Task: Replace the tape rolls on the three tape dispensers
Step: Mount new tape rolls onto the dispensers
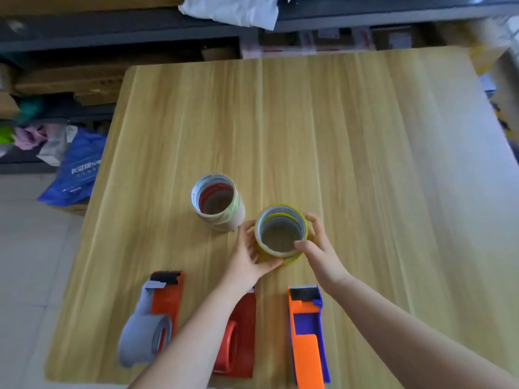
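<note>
The yellow tape stack [280, 234] stands upright on the table [351, 136], axis vertical, just right of the white tape stack [217, 202]. The left hand [250, 255] and right hand [317, 248] grip it on opposite sides, equally near. The 3 dispensers lie nearer the person.

**Two tape stacks, three dispensers**

A yellowish stack of tape rolls [280, 234] stands upright mid-table, hollow core facing up. Just beside it, up and to the left, stands a taller whitish stack of tape rolls [217, 202] — also upright. Along the near edge lie three dispensers: an orange-and-grey dispenser [157, 313], a red dispenser [241, 335] partly hidden, and a purple-and-orange dispenser [307, 335] — all flat.
</note>
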The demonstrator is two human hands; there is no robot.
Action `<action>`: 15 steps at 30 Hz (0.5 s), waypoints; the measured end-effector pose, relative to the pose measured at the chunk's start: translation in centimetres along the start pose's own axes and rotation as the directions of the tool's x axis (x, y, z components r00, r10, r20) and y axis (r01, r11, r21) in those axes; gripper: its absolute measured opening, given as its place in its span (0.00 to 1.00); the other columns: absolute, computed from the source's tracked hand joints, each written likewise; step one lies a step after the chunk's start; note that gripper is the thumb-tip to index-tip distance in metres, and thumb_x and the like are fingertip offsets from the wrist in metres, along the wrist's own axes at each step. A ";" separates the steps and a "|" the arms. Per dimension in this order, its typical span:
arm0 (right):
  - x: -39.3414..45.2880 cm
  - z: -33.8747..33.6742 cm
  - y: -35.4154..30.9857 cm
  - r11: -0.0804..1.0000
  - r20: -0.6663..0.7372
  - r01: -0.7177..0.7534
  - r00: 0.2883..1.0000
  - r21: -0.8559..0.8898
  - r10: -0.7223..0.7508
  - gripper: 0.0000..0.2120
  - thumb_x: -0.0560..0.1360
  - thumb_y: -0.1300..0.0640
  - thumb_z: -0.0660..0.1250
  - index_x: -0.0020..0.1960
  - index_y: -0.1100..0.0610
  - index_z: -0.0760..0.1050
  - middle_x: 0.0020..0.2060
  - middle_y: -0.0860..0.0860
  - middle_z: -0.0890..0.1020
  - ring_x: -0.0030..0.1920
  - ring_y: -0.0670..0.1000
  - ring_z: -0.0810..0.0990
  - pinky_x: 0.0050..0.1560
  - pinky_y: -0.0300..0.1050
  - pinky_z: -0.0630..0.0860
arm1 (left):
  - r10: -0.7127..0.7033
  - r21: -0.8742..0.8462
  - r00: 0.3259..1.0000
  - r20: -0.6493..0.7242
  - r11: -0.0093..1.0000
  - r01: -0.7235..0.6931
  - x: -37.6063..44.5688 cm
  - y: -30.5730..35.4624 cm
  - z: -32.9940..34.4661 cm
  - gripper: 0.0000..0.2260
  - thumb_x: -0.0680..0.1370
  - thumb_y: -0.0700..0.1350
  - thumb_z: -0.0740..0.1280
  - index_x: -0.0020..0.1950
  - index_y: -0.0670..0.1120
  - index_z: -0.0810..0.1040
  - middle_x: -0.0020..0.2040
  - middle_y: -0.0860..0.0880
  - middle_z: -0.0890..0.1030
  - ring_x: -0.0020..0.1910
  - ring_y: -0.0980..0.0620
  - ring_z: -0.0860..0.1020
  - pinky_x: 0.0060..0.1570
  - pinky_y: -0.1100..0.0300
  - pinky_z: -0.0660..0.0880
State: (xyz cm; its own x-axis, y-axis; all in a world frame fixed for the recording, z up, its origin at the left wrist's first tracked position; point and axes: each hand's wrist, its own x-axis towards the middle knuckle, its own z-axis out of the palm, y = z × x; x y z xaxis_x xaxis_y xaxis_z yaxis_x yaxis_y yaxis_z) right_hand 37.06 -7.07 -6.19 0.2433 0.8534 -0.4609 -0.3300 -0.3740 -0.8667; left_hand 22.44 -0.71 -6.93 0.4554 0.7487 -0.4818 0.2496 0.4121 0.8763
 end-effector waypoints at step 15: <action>-1.3 0.3 -1.5 0.912 -0.294 -0.053 0.953 -0.408 -0.076 0.18 0.74 0.52 0.69 0.62 0.55 0.75 0.54 0.46 0.76 0.55 0.45 0.74 0.45 0.27 0.67 | -0.086 0.153 0.994 -0.061 0.984 0.095 -1.9 2.7 -0.3 0.37 0.62 0.62 0.72 0.68 0.51 0.69 0.67 0.53 0.74 0.67 0.57 0.70 0.69 0.56 0.66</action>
State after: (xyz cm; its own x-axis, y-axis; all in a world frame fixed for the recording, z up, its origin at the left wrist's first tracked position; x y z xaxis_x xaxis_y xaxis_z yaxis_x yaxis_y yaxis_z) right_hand 36.96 -7.53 -4.18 0.5252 0.7350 -0.4289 0.0583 -0.5339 -0.8435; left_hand 22.00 -0.81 -3.65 0.3792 0.7406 -0.5548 0.4192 0.3970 0.8165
